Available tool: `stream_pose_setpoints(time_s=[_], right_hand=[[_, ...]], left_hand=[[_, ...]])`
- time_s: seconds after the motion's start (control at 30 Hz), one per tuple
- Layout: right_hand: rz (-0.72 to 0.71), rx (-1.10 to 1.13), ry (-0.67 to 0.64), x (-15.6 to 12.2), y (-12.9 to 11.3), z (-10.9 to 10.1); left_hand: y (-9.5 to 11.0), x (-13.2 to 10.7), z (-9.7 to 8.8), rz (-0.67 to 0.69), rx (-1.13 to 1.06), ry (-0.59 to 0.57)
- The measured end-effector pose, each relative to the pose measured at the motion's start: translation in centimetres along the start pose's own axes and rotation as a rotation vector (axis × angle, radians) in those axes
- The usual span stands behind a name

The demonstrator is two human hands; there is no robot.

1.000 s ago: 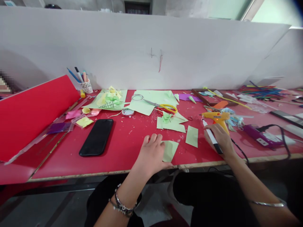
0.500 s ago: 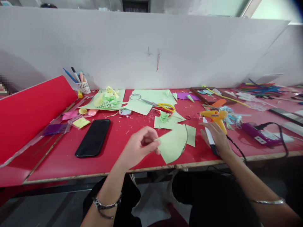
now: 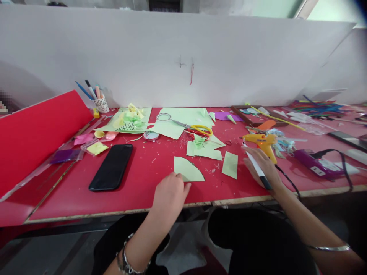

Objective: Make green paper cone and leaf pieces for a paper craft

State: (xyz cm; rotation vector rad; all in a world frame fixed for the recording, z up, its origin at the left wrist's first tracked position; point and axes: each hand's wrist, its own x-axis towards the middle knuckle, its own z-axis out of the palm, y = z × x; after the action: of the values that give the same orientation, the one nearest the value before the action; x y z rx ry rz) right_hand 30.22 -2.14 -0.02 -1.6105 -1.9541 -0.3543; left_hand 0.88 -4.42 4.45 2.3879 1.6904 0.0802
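A light green quarter-circle paper piece (image 3: 187, 169) lies flat on the red table (image 3: 143, 179) near its front edge. My left hand (image 3: 169, 194) rests just below the piece, fingers curled, its fingertips touching the lower left corner of the paper. My right hand (image 3: 262, 168) lies on the table to the right, closed around a white marker with a black cap (image 3: 258, 170). A small green rectangle of paper (image 3: 230, 165) sits between the two hands.
An orange glue gun (image 3: 262, 142) stands just behind my right hand, its cord trailing off the edge. A black phone (image 3: 111, 166) lies to the left. Yellow-handled scissors (image 3: 189, 127), green paper sheets, a pen cup (image 3: 101, 103) and a red board (image 3: 37, 133) fill the back and left.
My left hand lifted the green paper piece, turned it over and laid it back flat a little to the left. My right hand stayed put with the marker.
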Motion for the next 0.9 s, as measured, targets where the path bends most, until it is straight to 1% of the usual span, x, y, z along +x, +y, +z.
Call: stream_pose_setpoints(time_s=[0.07,0.1,0.17,0.2,0.23,0.27,0.3,0.37,0.4,0.47,0.53,0.57,0.63,0.67,0.7,0.73,0.77,0.83,0.9], right_hand=[[-0.016,0.000,-0.009,0.0,0.2,0.1],[-0.023,-0.003,-0.010,0.1,0.2,0.1],[-0.035,-0.008,-0.006,0.1,0.3,0.1],[-0.042,-0.010,-0.004,0.2,0.3,0.1],[-0.047,-0.010,-0.002,0.2,0.2,0.1],[-0.049,-0.011,0.001,0.3,0.2,0.0],[-0.053,-0.013,0.005,0.3,0.2,0.0],[-0.060,-0.019,0.019,0.3,0.3,0.0],[-0.065,-0.020,0.028,0.2,0.3,0.0],[-0.097,-0.012,0.034,0.2,0.2,0.0],[-0.121,0.014,0.023,0.1,-0.4,-0.2],[-0.118,0.036,0.014,0.2,-0.9,-0.3],[-0.029,0.112,0.014,0.4,-2.6,-0.7],[0.044,0.176,0.028,0.6,-3.7,-0.9],[0.153,0.276,0.064,0.8,-4.9,-1.1],[0.235,0.412,0.079,1.1,-6.1,-1.2],[0.274,0.542,0.052,1.4,-7.2,-1.1],[0.272,0.740,-0.049,2.1,-9.3,-0.8],[0.274,0.895,-0.124,2.8,-10.9,-0.1]], left_hand=[[0.8,-0.5,-0.2,0.006,-0.044,-0.039],[1.2,-0.8,-0.4,0.015,-0.050,-0.018],[1.6,-1.0,-0.6,0.053,-0.014,0.091],[1.7,-1.1,-0.5,0.087,0.015,0.153],[1.8,-1.2,-0.4,0.132,0.042,0.190],[2.0,-1.2,-0.1,0.182,0.062,0.194],[2.1,-1.2,0.3,0.228,0.072,0.169],[2.6,-1.2,1.4,0.255,0.089,0.080],[2.9,-1.2,1.9,0.234,0.106,0.055],[3.4,-1.0,2.7,0.196,0.144,0.049],[3.7,-0.8,2.9,0.178,0.167,0.059],[3.8,-0.7,2.8,0.176,0.167,0.060],[3.9,-0.5,2.6,0.170,0.150,0.048],[4.0,-0.4,2.5,0.158,0.142,0.033],[4.2,-0.3,2.4,0.144,0.142,0.016],[4.3,-0.3,2.5,0.128,0.155,-0.004],[4.6,-0.3,2.6,0.118,0.183,-0.024],[5.0,-0.4,2.9,0.118,0.255,-0.053],[5.3,-0.4,3.1,0.121,0.290,-0.050]])
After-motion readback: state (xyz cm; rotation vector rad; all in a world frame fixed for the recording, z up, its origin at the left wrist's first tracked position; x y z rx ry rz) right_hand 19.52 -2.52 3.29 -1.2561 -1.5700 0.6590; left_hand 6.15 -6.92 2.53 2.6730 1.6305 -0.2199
